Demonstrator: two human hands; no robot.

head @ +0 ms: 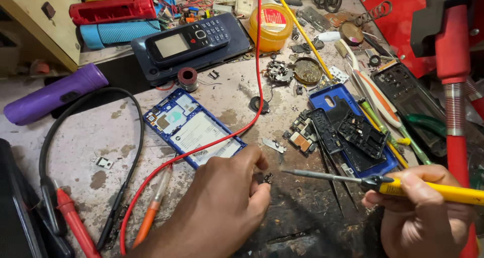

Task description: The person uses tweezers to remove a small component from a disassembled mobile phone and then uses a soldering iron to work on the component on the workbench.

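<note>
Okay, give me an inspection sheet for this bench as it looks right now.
Surface: worn bench top, paint flaked, dark scorched patch near the hands.
Job's things: small dark part; yellow soldering iron, tip aimed at it.
Clutter: opened blue phone, keypad phone, blue back cover, solder paste tin, purple torch.
Grippers: left hand pinches the part; right hand grips the iron.
Cables: red wire, black cable.
Surroundings: red stand.

The soldering iron (403, 186) had a yellow handle. The opened phone (194, 132) had a blue frame; a red wire (242, 129) crossed it. The torch (53, 94) at the desk's (126, 162) left edge was purple.
</note>
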